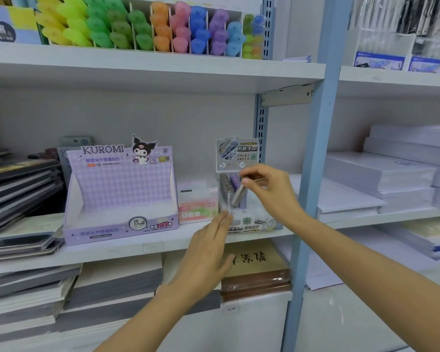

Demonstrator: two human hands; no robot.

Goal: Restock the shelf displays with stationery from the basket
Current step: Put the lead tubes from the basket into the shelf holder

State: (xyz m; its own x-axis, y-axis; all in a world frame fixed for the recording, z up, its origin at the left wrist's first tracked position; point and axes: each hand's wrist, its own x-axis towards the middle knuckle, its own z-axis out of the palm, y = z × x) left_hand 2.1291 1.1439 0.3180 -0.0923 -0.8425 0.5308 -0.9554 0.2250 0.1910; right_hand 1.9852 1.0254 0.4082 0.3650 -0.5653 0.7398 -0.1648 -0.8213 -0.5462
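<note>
Two shelf bays fill the frame, and the work is on the middle shelf (pixel 148 240) of the left bay. At centre left on it stands a wide purple display box (pixel 120 194), its tray showing no stock. Right of that, past a small pastel box (pixel 197 204), is the narrow lead-refill display (pixel 236 153) at frame centre, with several tubes upright inside it. The left hand (pixel 208 257) reaches up from below with fingers straight and close together, their tips at the display's front edge; blur hides whether they touch it. The right hand (pixel 267 191) hovers just over the display, thumb and fingertips pinching the top end of a grey refill tube (pixel 238 195) that hangs tilted among those already placed. The basket is out of view. The step in hand looks like slotting this tube into the narrow display. The next move probably calls for straightening the tube, lowering it into a free gap and letting go while the left hand steadies the light card box
</note>
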